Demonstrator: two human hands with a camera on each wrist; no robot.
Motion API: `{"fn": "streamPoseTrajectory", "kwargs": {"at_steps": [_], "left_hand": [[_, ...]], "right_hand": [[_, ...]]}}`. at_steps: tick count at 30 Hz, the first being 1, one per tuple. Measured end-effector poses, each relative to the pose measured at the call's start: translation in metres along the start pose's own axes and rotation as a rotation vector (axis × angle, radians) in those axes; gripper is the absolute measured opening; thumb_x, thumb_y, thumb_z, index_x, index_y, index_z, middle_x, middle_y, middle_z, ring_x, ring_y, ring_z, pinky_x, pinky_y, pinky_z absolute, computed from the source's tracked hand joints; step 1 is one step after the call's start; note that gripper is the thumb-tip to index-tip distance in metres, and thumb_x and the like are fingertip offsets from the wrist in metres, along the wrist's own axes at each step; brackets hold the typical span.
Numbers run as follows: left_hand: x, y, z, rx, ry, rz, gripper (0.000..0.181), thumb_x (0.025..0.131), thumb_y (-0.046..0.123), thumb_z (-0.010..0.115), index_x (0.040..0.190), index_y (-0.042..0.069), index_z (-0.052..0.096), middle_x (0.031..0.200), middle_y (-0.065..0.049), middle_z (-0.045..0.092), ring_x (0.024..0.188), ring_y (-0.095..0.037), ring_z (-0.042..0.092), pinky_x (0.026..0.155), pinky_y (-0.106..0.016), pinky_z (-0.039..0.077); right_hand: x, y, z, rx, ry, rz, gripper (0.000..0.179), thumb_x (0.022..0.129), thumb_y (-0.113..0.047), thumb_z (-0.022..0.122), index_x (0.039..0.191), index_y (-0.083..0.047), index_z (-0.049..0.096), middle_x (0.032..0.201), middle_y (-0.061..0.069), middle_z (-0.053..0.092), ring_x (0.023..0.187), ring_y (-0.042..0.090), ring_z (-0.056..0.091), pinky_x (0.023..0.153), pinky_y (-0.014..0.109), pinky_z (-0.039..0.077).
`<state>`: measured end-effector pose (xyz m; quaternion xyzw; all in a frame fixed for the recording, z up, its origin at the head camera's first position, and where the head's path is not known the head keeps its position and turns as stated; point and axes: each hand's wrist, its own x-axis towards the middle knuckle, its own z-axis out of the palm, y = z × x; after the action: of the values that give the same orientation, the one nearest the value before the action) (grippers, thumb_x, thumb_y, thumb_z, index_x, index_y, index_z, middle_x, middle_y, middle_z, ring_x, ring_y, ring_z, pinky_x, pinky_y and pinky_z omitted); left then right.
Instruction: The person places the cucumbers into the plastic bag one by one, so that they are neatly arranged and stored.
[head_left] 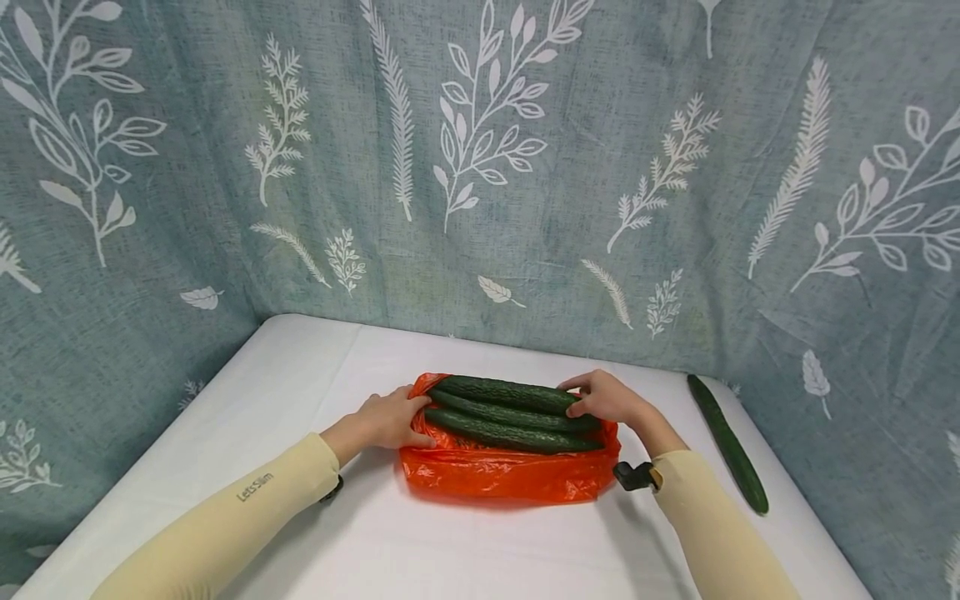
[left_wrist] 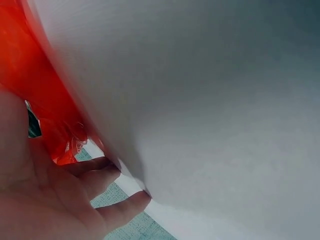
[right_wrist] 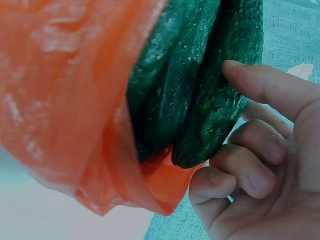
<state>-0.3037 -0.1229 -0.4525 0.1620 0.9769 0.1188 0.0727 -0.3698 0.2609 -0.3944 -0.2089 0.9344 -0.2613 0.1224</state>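
Note:
An orange-red plastic bag (head_left: 510, 475) lies on the white table with its mouth facing up. Several long dark green cucumbers (head_left: 502, 412) lie side by side in it. At the bag's left end is my left hand (head_left: 386, 419), thumb and index finger at the rim; its other fingers (left_wrist: 122, 207) reach loosely down to the tabletop. My right hand (head_left: 607, 397) grips the right end of the farthest cucumber (right_wrist: 217, 105), its thumb on the skin and curled fingers (right_wrist: 250, 170) beside the tip. Part of the bag (right_wrist: 65, 90) wraps the cucumbers' near side.
One loose cucumber (head_left: 727, 442) lies along the right edge of the white table (head_left: 330, 367). A blue-green curtain (head_left: 525, 208) with white leaf prints surrounds the back and sides. Pale yellow sleeves (head_left: 232, 517) cover both forearms.

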Motion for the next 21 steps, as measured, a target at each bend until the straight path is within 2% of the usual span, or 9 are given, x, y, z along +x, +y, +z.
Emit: {"fn": "streamPoseTrajectory", "kwargs": {"at_steps": [2, 4, 15, 21], "left_hand": [[0.001, 0.0, 0.0, -0.011, -0.001, 0.0, 0.086, 0.084, 0.065, 0.071, 0.15, 0.016, 0.048, 0.157, -0.016, 0.039, 0.142, -0.034, 0.042, 0.106, -0.063, 0.037], [0.001, 0.0, 0.001, -0.021, -0.001, 0.0, 0.087, 0.083, 0.066, 0.071, 0.151, 0.017, 0.048, 0.158, -0.015, 0.039, 0.143, -0.034, 0.041, 0.107, -0.065, 0.035], [0.004, -0.001, 0.003, 0.02, 0.002, 0.005, 0.085, 0.083, 0.067, 0.069, 0.15, 0.017, 0.049, 0.155, -0.018, 0.041, 0.139, -0.036, 0.045, 0.103, -0.059, 0.041], [0.002, 0.0, -0.002, -0.006, -0.008, 0.0, 0.082, 0.084, 0.065, 0.07, 0.149, 0.019, 0.05, 0.154, -0.018, 0.043, 0.139, -0.035, 0.046, 0.104, -0.06, 0.04]], "right_hand": [[-0.001, 0.003, 0.001, 0.036, 0.007, 0.008, 0.047, 0.085, -0.011, 0.076, 0.131, -0.008, 0.068, 0.058, -0.002, 0.034, 0.054, 0.015, 0.031, 0.056, 0.031, 0.034], [-0.003, 0.005, 0.003, 0.066, 0.024, 0.022, 0.046, 0.085, -0.011, 0.077, 0.13, -0.009, 0.069, 0.056, -0.004, 0.031, 0.051, 0.013, 0.028, 0.055, 0.03, 0.034], [-0.007, 0.01, 0.008, 0.131, 0.069, 0.032, 0.043, 0.087, -0.015, 0.076, 0.129, -0.008, 0.069, 0.056, -0.003, 0.031, 0.05, 0.014, 0.027, 0.054, 0.031, 0.034], [-0.013, 0.014, 0.008, 0.176, 0.077, 0.051, 0.044, 0.089, -0.018, 0.075, 0.131, -0.009, 0.067, 0.056, -0.003, 0.034, 0.05, 0.014, 0.029, 0.053, 0.032, 0.035]]}}
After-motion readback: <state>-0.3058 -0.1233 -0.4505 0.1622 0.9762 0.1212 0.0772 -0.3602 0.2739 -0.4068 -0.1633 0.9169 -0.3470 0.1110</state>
